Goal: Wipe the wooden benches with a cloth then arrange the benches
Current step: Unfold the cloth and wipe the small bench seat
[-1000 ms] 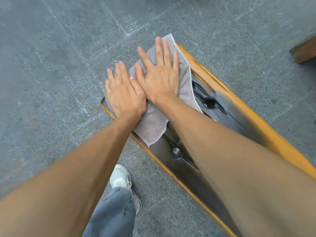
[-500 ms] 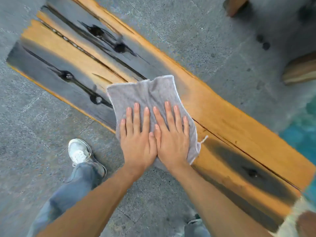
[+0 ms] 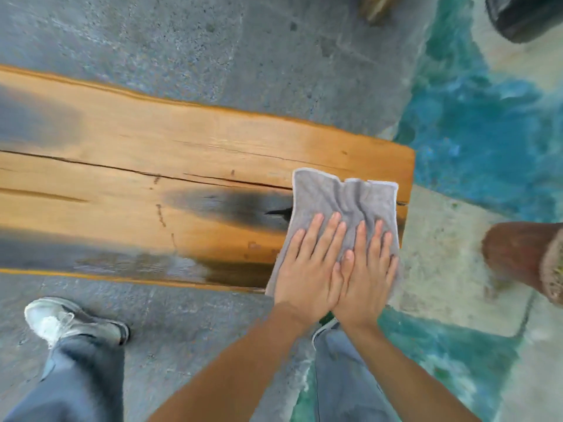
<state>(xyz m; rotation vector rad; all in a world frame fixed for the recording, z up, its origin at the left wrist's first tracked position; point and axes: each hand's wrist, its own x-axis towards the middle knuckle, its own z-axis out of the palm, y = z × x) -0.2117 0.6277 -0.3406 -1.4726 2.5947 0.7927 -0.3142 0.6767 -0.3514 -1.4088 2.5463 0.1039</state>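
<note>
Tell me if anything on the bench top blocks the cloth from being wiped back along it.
Nothing visible does. Both hands, left and right, press the grey cloth flat at the bench end; the top leftward shows only cracks and dark patches.

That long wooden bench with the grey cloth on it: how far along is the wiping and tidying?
Done: a wet sheen shows along the near edge of the long orange-brown wooden bench. In hand: the left hand and right hand press the grey cloth flat at the bench's right end. Left: arranging; another wooden piece sits apart, top of view.
</note>
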